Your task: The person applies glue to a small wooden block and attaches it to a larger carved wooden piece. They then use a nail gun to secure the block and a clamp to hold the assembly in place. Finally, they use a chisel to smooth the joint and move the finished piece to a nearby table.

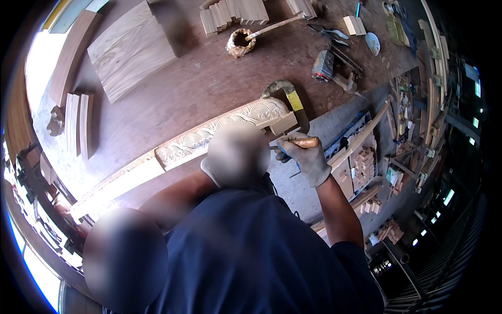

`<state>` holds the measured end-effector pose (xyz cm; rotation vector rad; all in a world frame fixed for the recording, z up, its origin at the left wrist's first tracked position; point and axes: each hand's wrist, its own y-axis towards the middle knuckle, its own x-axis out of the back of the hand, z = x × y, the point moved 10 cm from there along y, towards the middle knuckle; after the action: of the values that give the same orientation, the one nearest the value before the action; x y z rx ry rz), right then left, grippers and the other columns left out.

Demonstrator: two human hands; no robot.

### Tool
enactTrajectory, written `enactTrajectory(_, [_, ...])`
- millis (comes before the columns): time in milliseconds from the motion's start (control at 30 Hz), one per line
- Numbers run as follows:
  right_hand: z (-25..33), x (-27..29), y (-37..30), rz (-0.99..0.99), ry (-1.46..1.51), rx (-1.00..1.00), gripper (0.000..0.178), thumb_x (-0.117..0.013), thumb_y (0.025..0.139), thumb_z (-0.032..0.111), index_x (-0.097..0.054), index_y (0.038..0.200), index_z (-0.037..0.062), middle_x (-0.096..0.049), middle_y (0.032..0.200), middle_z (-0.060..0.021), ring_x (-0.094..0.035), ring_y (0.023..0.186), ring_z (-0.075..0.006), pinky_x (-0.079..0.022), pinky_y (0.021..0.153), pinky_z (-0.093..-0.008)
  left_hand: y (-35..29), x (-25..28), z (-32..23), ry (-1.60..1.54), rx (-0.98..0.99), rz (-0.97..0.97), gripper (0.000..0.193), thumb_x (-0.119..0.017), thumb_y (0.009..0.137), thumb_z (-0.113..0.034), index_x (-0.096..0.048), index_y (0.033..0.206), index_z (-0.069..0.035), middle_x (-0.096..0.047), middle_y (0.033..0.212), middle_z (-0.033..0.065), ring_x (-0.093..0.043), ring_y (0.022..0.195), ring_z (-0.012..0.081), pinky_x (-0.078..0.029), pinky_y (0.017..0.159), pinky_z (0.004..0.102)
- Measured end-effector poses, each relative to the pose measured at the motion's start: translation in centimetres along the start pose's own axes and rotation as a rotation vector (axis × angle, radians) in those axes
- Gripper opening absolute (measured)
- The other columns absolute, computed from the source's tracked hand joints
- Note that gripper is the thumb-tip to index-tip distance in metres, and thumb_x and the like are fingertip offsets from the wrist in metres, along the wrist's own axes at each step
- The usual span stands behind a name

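Note:
A long pale wooden board with carved swirls lies slantwise along the near edge of the workbench. A clamp with a yellow band grips its right end, with a small wood block beside it. My right hand, in a grey glove, is closed around a tool with a short wooden handle, just right of the block. The tool's working end is mostly hidden. My left hand shows only as a strip of pale glove by the board's near side; a blurred round patch covers its fingers.
The brown workbench bears a flat wood panel, stacked wood pieces, a crusty pot with a stick and a power tool. Wood strips stand at left. Shelves with wood blocks lie beyond the bench's right edge.

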<state>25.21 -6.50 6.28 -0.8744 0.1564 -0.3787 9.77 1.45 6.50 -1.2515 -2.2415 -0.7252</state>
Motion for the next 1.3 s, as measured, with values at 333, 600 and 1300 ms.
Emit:
enactTrajectory(333, [5.7, 5.6, 3.1, -0.187, -0.446, 0.576, 0.015, -0.074, 0.091, 0.000, -0.073, 0.106, -0.0013, -0.079, 0.106, -0.0085, -0.075, 0.098, -0.0157, -0.059, 0.089, -0.0299, -0.5, 1.0, 0.9, -0.244, 0.157, 0.057, 0.012, -0.074, 0.087, -0.015, -0.070, 0.096, -0.008, -0.070, 0.087, 0.0137, -0.070, 0.079, 0.0359, -0.057, 0.069, 0.0476])
enactTrajectory(600, [6.8, 3.1, 2.6, -0.091, -0.670, 0.718, 0.028, -0.076, 0.083, -0.004, -0.073, 0.110, 0.0033, -0.076, 0.108, -0.0116, -0.075, 0.101, -0.0251, -0.059, 0.088, -0.0356, -1.3, 0.5, 1.9, -0.240, 0.202, 0.076, 0.017, -0.074, 0.087, -0.016, -0.071, 0.102, -0.007, -0.071, 0.092, 0.0163, -0.071, 0.085, 0.0379, -0.057, 0.073, 0.0481])
enactTrajectory(1300, [7.2, 3.2, 3.0, -0.107, -0.546, 0.664, 0.025, -0.075, 0.085, -0.003, -0.074, 0.110, 0.0032, -0.076, 0.107, -0.0111, -0.075, 0.101, -0.0238, -0.059, 0.090, -0.0353, -1.3, 0.4, 2.0, -0.214, 0.220, 0.106, 0.021, -0.073, 0.088, -0.016, -0.071, 0.107, -0.008, -0.073, 0.099, 0.0162, -0.071, 0.091, 0.0381, -0.058, 0.078, 0.0480])
